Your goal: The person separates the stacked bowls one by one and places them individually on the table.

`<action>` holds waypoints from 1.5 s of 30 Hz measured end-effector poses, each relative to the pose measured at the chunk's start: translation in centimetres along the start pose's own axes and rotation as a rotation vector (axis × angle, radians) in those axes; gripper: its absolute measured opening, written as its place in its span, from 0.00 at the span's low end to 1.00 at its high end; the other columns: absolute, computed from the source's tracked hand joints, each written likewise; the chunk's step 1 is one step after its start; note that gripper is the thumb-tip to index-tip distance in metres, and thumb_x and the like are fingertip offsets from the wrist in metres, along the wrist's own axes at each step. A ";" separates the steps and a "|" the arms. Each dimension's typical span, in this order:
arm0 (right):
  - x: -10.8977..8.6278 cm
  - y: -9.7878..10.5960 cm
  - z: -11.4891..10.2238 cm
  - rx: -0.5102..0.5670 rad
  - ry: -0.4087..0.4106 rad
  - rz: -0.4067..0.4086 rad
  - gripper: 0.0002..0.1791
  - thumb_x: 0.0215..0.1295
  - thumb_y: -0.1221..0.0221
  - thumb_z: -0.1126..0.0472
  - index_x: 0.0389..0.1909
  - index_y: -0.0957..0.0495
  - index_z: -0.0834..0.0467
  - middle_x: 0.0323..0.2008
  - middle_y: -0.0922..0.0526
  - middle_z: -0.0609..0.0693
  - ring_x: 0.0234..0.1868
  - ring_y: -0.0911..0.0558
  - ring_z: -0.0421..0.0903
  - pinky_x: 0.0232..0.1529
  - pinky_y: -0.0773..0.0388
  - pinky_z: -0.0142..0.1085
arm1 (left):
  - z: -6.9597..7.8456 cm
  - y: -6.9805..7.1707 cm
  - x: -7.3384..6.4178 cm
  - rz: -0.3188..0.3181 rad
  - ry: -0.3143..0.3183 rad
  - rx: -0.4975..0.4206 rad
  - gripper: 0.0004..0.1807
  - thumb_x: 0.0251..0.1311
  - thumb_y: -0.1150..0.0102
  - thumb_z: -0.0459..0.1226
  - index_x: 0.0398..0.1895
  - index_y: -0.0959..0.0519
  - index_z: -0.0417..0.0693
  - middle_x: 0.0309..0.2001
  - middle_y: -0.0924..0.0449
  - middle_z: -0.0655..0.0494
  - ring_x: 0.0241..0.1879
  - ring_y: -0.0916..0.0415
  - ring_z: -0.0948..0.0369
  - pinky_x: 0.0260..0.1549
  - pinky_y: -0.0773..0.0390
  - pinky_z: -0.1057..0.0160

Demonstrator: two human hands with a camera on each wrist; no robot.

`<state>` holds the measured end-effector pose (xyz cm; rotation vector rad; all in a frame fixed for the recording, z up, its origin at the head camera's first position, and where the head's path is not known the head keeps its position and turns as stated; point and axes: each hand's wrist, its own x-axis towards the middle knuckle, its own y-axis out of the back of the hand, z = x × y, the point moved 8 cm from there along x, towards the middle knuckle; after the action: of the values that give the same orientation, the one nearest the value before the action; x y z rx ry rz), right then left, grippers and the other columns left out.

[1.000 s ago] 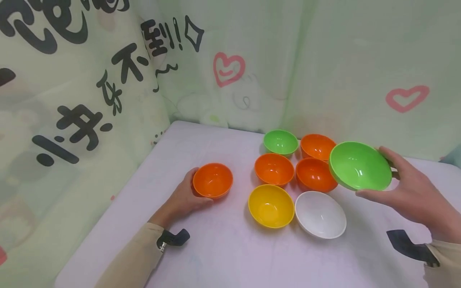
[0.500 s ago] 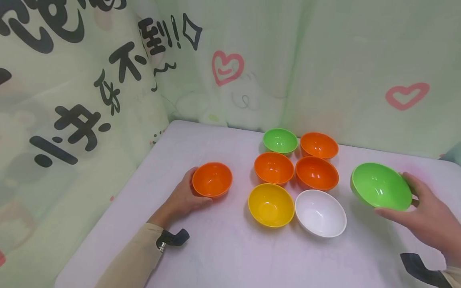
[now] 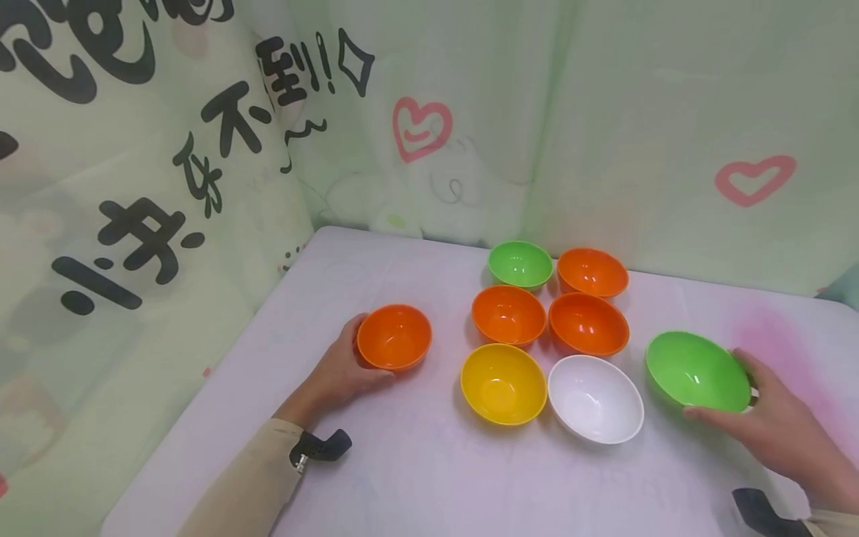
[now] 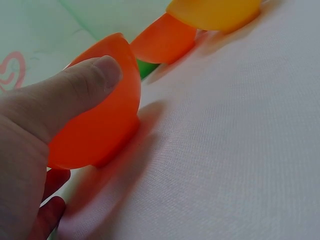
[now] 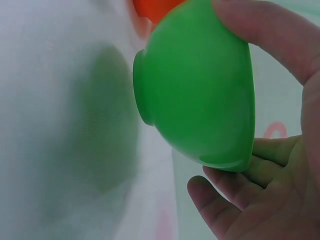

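My left hand [image 3: 349, 362] grips an orange bowl [image 3: 394, 337] at the left of the table, thumb along its near side and fingers round the far side. In the left wrist view the thumb lies across the bowl's outer wall, its base close over the cloth. At the right, my right hand [image 3: 778, 421] holds a light green bowl [image 3: 698, 371] by its rim, between thumb and fingers. The right wrist view shows this green bowl [image 5: 200, 90] from the side, its foot apart from the cloth with a shadow beside it.
Between the hands, bowls stand in two columns: a smaller green bowl [image 3: 520, 265] and an orange bowl [image 3: 593, 272] at the back, two orange ones mid-way, a yellow bowl [image 3: 504, 384] and a white bowl [image 3: 596, 399] in front. A printed curtain [image 3: 637, 112] hangs behind the table.
My right hand has carried the green bowl rightward and down, from over the orange bowls to low beside the white bowl. The left hand and its orange bowl have stayed in place.
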<state>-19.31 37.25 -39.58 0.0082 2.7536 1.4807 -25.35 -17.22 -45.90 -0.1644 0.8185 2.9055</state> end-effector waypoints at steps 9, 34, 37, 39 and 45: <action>0.3 -1.7 0.1 0.004 -0.037 -0.060 0.62 0.61 0.32 0.45 0.75 0.63 0.73 0.61 0.41 0.82 0.53 0.36 0.74 0.47 0.36 0.66 | 0.2 0.0 -0.2 -0.003 -0.005 -0.012 0.60 0.43 0.19 0.44 0.78 0.48 0.53 0.72 0.39 0.54 0.69 0.39 0.51 0.64 0.34 0.41; -0.3 -2.5 -1.3 0.113 0.029 -0.073 0.62 0.63 0.33 0.51 0.76 0.70 0.72 0.68 0.53 0.84 0.60 0.43 0.81 0.58 0.46 0.75 | 0.2 0.0 -0.1 -0.021 -0.007 -0.004 0.61 0.44 0.19 0.45 0.78 0.50 0.54 0.73 0.40 0.53 0.70 0.41 0.51 0.65 0.36 0.40; -0.5 -1.9 -1.3 0.131 0.014 -0.058 0.59 0.66 0.36 0.51 0.76 0.70 0.70 0.70 0.56 0.82 0.61 0.43 0.82 0.54 0.43 0.74 | 0.2 0.0 0.0 -0.024 -0.003 -0.005 0.62 0.45 0.20 0.45 0.79 0.51 0.54 0.74 0.42 0.53 0.70 0.42 0.50 0.65 0.37 0.40; -0.5 -1.3 -1.5 0.135 0.009 -0.037 0.57 0.69 0.38 0.51 0.76 0.70 0.70 0.72 0.59 0.79 0.64 0.45 0.82 0.55 0.44 0.74 | 0.3 -0.1 0.0 -0.028 0.000 -0.004 0.62 0.45 0.20 0.45 0.80 0.52 0.53 0.75 0.43 0.52 0.71 0.42 0.50 0.66 0.37 0.39; -0.7 0.5 -2.9 0.110 0.004 0.047 0.51 0.73 0.44 0.51 0.76 0.68 0.71 0.74 0.60 0.76 0.67 0.49 0.80 0.58 0.48 0.73 | 0.8 0.5 0.3 -0.042 -0.018 0.058 0.66 0.45 0.21 0.47 0.81 0.59 0.54 0.77 0.48 0.50 0.72 0.45 0.48 0.65 0.37 0.39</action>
<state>-18.70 35.14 -37.58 0.0714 2.8542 1.3378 -25.73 -17.16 -45.02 -0.1485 0.8847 2.8358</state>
